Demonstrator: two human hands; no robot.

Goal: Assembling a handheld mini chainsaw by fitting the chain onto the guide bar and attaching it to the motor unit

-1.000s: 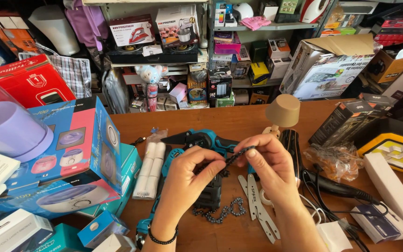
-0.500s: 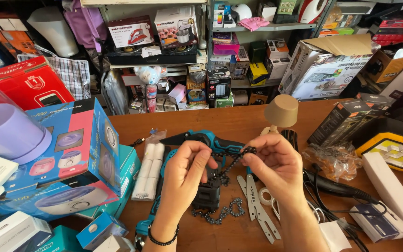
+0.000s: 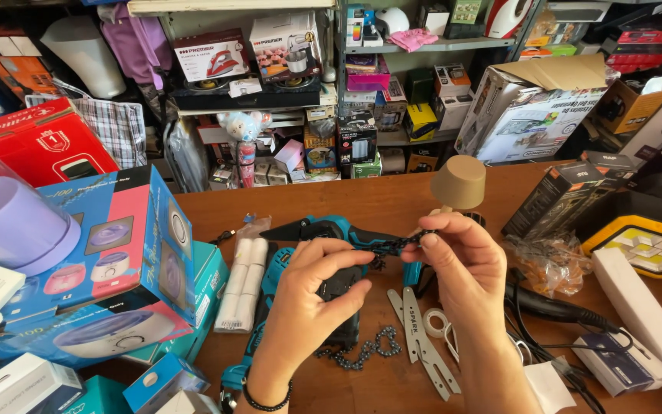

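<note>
Both my hands hold a dark saw chain (image 3: 388,244) stretched between them over a teal and black mini chainsaw (image 3: 323,230) on the brown table (image 3: 377,201). My left hand (image 3: 316,280) pinches the chain's left part and covers the tool's black body. My right hand (image 3: 457,257) pinches the chain's right end between thumb and fingers. The rest of the chain (image 3: 358,353) lies looped on the table below my hands. A flat metal guide bar (image 3: 421,341) rests by my right wrist.
Blue and red product boxes (image 3: 109,261) crowd the left. White cylinders in a clear bag (image 3: 240,285) lie beside the tool. A tan mushroom-shaped lamp (image 3: 458,182), black cables (image 3: 553,314), a crumpled bag (image 3: 549,261) and a yellow work light (image 3: 645,244) sit right. Stocked shelves (image 3: 308,84) stand behind.
My hands have moved slightly apart and the chain now runs tauter between them. My right hand has shifted a little up and to the right.
</note>
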